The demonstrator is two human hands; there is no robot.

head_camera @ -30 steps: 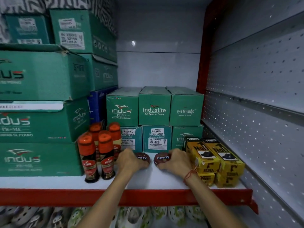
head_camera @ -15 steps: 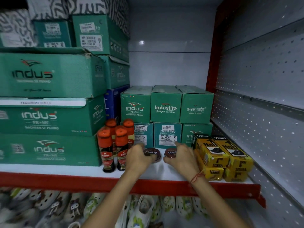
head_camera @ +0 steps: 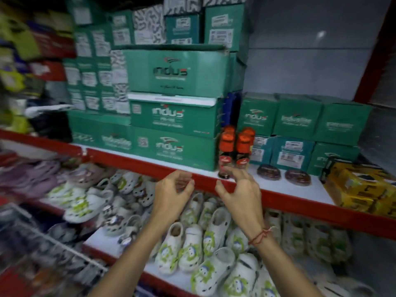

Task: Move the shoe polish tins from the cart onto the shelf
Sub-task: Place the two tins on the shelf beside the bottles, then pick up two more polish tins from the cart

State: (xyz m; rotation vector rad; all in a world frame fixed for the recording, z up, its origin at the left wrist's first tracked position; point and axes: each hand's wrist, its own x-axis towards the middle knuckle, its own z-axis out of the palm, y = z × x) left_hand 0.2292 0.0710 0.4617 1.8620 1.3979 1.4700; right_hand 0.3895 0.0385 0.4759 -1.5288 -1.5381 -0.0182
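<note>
Two round dark-red shoe polish tins lie flat on the white shelf [head_camera: 282, 190], one on the left [head_camera: 268, 171] and one on the right [head_camera: 297, 177]. Both of my hands hang in front of the shelf's red edge, away from the tins. My left hand [head_camera: 171, 196] has its fingers loosely curled and holds nothing. My right hand [head_camera: 241, 192] is spread, empty, with a red thread on its wrist. The wire cart [head_camera: 42, 249] shows blurred at the lower left; I cannot make out tins in it.
Orange-capped polish bottles [head_camera: 234, 153] stand just left of the tins, yellow boxes [head_camera: 362, 189] to their right, green shoe boxes [head_camera: 175, 116] behind and to the left. The lower shelf holds several white clogs [head_camera: 205, 243].
Both hands let go of the two tins and pulled back off the shelf, down and to the left. The camera swung left and down, bringing the lower shelf and the cart into view.
</note>
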